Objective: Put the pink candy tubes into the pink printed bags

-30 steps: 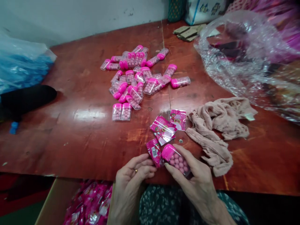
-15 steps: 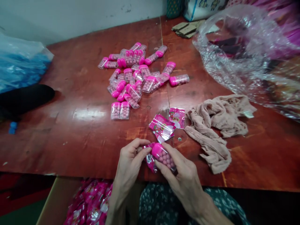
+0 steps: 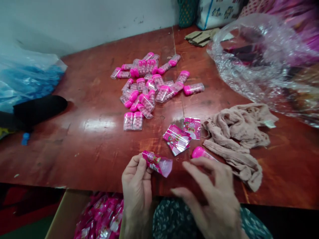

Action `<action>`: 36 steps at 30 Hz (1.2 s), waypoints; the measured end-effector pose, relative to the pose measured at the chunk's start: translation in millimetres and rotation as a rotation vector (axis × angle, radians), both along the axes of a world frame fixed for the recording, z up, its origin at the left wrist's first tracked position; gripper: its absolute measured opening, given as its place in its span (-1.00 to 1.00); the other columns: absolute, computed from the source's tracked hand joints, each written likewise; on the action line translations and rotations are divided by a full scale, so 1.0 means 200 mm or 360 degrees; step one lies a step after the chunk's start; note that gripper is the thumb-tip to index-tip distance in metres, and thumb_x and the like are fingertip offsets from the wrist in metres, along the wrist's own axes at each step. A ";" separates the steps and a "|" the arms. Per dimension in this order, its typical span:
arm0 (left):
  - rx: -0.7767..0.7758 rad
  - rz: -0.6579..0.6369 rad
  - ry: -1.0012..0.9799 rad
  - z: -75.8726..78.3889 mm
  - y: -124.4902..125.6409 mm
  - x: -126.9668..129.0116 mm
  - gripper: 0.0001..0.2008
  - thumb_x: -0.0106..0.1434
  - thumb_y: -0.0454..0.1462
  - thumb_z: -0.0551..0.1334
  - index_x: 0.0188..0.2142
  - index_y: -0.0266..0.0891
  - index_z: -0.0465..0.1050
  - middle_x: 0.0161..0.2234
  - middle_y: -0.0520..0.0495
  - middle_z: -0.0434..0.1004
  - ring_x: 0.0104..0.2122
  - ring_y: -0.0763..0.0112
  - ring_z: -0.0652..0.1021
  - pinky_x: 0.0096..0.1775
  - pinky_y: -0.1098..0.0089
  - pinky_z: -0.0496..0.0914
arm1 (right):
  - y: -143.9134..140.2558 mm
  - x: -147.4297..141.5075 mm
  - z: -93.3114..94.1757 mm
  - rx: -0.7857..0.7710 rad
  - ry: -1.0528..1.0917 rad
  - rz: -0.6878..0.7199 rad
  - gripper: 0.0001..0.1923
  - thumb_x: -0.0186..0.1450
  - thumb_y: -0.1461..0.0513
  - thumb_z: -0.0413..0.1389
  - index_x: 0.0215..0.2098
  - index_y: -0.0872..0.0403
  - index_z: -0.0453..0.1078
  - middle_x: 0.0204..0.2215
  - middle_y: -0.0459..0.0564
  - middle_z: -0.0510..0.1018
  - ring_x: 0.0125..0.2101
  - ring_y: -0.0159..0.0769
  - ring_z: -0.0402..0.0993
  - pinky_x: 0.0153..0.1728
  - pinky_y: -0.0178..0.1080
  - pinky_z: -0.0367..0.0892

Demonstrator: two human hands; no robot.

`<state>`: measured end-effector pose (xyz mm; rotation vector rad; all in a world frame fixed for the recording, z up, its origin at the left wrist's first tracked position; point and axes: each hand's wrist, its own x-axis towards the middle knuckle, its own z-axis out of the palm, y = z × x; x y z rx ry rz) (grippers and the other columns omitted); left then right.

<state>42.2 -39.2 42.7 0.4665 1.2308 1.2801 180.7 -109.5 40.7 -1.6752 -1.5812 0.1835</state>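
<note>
A big wooden table [image 3: 82,139] filled most of the view. It was dark red-brown and shiny, and a bright patch of light shone on its top near the middle. A thin line ran down the table from its far edge toward its near edge. Behind the table stood a plain pale wall [image 3: 87,20] with a few small dark marks on it. Below the table's near edge, on the left, the floor [image 3: 22,212] looked dark red with a bit of green. The light in the room was soft and even, with gentle shadows on the table.
</note>
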 end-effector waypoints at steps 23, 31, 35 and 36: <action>-0.0113 -0.0636 -0.0047 0.00 -0.05 0.01 -0.88 0.15 -0.35 0.23 -0.35 -0.31 0.55 -0.21 -0.10 0.49 -0.33 0.44 0.51 -0.29 0.52 0.41 | 0.08 -0.03 0.00 0.0093 0.0553 0.0394 -0.63 0.29 0.04 0.02 -0.20 0.17 0.45 -0.26 0.11 0.49 -0.19 -0.15 0.33 -0.15 -0.09 0.30; -0.0098 -0.0342 0.0037 -0.03 -0.04 -0.03 -0.86 0.00 -0.30 0.36 -0.39 -0.31 0.58 -0.31 -0.11 0.58 -0.34 0.43 0.54 -0.26 0.53 0.42 | -0.01 0.12 -0.03 0.0041 0.0097 -0.0094 -0.64 0.28 0.24 0.06 0.04 0.14 0.30 -0.11 0.15 0.41 -0.07 -0.03 0.29 -0.04 0.03 0.21; -0.0055 -0.0288 0.0094 -0.05 -0.04 -0.03 -0.85 -0.06 -0.28 0.40 -0.44 -0.28 0.58 -0.31 -0.11 0.59 -0.31 0.41 0.54 -0.23 0.49 0.42 | -0.03 0.17 -0.11 -0.0258 -0.0320 -0.0268 -0.61 0.28 0.17 0.06 0.04 0.15 0.30 -0.04 0.22 0.38 -0.02 0.07 0.25 -0.04 0.13 0.20; -0.0033 -0.0296 0.0106 -0.05 -0.04 -0.03 -0.85 -0.05 -0.28 0.39 -0.43 -0.28 0.59 -0.31 -0.10 0.58 -0.31 0.41 0.53 -0.23 0.50 0.41 | -0.02 0.17 -0.13 -0.0278 -0.0339 -0.0251 -0.64 0.30 0.18 0.03 0.04 0.15 0.29 -0.07 0.22 0.39 -0.04 0.06 0.27 -0.06 0.12 0.23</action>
